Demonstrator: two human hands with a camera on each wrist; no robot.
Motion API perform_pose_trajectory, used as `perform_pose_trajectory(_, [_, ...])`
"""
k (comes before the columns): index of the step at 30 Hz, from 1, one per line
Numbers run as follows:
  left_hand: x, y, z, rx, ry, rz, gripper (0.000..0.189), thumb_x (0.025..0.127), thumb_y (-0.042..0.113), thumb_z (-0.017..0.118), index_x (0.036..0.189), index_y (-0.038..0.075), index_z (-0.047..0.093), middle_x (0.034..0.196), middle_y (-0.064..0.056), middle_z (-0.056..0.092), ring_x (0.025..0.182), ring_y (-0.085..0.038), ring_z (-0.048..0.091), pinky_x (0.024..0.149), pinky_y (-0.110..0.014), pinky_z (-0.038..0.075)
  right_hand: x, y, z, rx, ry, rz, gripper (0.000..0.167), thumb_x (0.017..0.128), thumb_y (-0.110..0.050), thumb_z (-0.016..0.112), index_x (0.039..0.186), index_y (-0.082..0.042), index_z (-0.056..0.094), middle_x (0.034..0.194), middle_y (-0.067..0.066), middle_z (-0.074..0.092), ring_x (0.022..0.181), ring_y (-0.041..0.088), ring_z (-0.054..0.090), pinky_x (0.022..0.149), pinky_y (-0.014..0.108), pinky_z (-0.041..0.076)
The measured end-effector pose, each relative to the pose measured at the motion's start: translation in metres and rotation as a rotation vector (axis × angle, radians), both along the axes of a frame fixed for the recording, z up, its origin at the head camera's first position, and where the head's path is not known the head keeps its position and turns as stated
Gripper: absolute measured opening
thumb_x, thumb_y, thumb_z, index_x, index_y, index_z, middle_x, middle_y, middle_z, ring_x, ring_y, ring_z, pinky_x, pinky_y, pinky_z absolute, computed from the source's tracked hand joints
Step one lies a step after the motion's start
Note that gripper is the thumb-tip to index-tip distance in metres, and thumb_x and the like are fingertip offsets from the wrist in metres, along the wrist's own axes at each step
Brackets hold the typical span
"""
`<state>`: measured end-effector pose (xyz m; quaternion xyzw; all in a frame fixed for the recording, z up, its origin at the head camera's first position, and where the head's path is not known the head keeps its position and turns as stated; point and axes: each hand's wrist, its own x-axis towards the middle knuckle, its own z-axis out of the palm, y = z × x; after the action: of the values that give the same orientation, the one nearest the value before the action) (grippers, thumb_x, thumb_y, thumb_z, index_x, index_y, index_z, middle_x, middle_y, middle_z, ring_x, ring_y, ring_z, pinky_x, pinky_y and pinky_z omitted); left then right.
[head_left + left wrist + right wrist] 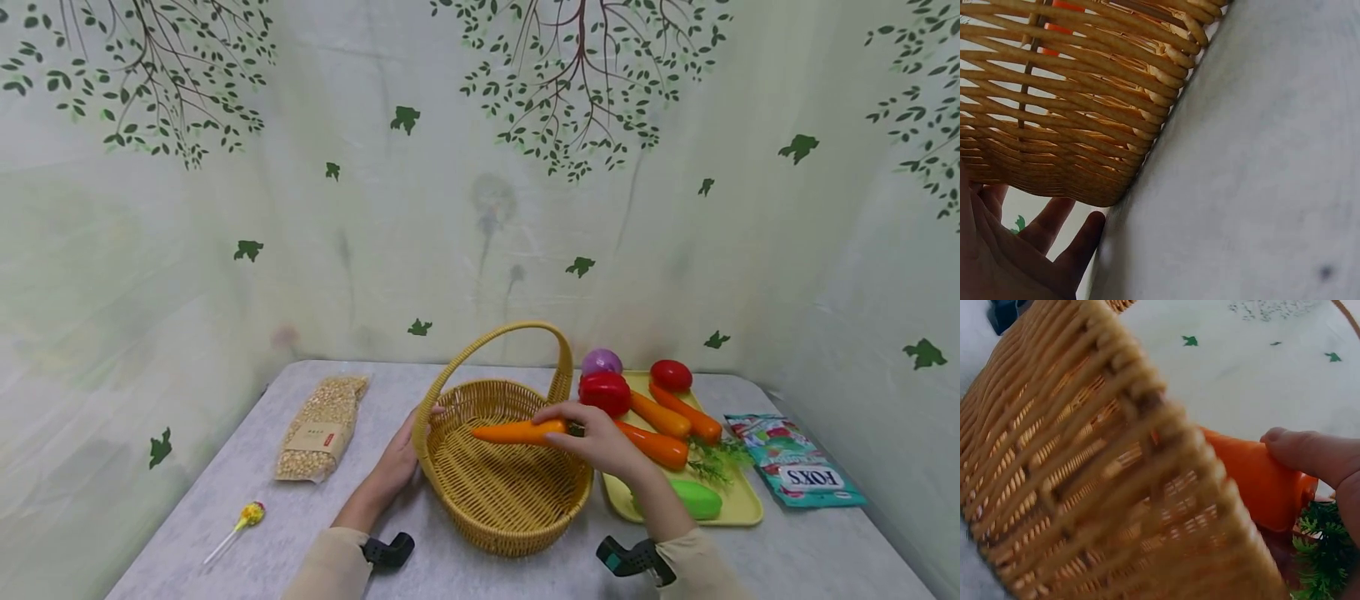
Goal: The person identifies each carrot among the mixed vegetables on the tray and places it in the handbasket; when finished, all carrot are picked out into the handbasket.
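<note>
Orange carrot over basket: loading step, by the look of it

Right hand (600, 437) pinches the carrot (510, 432) near its leafy end; tip points over the basket's (510, 540) inside. Basket stands mid worktop (442, 579), well in from left and right edges. Left hand (397, 462) is at basket's left side, fingers spread; firm contact, can't tell. Tray (742, 504) sits toward worktop's right edge, three more carrots (656, 447) on it. Next move probably calls for lowering the carrot inside the rim and letting go, left hand steadying the wall.
</note>
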<state>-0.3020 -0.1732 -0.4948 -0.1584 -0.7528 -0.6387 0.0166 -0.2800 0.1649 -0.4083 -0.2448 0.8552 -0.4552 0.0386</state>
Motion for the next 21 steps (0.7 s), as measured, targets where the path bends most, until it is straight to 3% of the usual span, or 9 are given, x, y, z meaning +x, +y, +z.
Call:
perform_pose_trajectory(8, [0.0, 0.003, 0.001, -0.009, 0.01, 0.011, 0.045, 0.109, 0.038, 0.034, 0.142, 0.011, 0.048, 0.159, -0.01, 0.038, 0.154, -0.029, 0.02, 0.125, -0.054, 0.008, -0.009, -0.021, 0.001, 0.077, 0.012, 0.047, 0.023, 0.092, -0.025, 0.071, 0.114, -0.03, 0.071, 0.115, -0.004, 0.068, 0.103, 0.021, 0.055, 0.089, 0.034, 0.049])
perform_pose_trajectory(16, [0.0, 0.003, -0.001, -0.016, 0.058, 0.039, 0.042, 0.109, 0.033, 0.036, 0.14, 0.008, 0.05, 0.156, -0.012, 0.042, 0.152, -0.03, 0.025, 0.124, -0.053, 0.013, -0.006, -0.043, -0.014, 0.154, 0.02, 0.12, 0.03, 0.093, -0.014, 0.068, 0.12, -0.026, 0.07, 0.12, -0.004, 0.066, 0.105, 0.019, 0.055, 0.094, 0.041, 0.047])
perform_pose_trajectory(18, [-0.001, 0.002, -0.002, -0.031, 0.069, 0.037, 0.04, 0.108, 0.029, 0.04, 0.14, 0.009, 0.051, 0.156, -0.011, 0.042, 0.151, -0.026, 0.027, 0.124, -0.045, 0.017, -0.004, -0.046, -0.017, 0.172, 0.014, 0.149, 0.034, 0.092, -0.011, 0.066, 0.124, -0.024, 0.068, 0.125, -0.003, 0.065, 0.11, 0.019, 0.055, 0.098, 0.044, 0.046])
perform_pose_trajectory(21, [-0.001, -0.001, -0.002, -0.036, 0.065, 0.021, 0.037, 0.106, 0.021, 0.047, 0.142, 0.012, 0.05, 0.159, -0.007, 0.039, 0.149, -0.014, 0.029, 0.119, -0.024, 0.023, -0.002, -0.05, -0.019, 0.188, -0.004, 0.19, 0.04, 0.092, -0.006, 0.063, 0.128, -0.023, 0.066, 0.131, -0.002, 0.063, 0.115, 0.019, 0.055, 0.101, 0.045, 0.046])
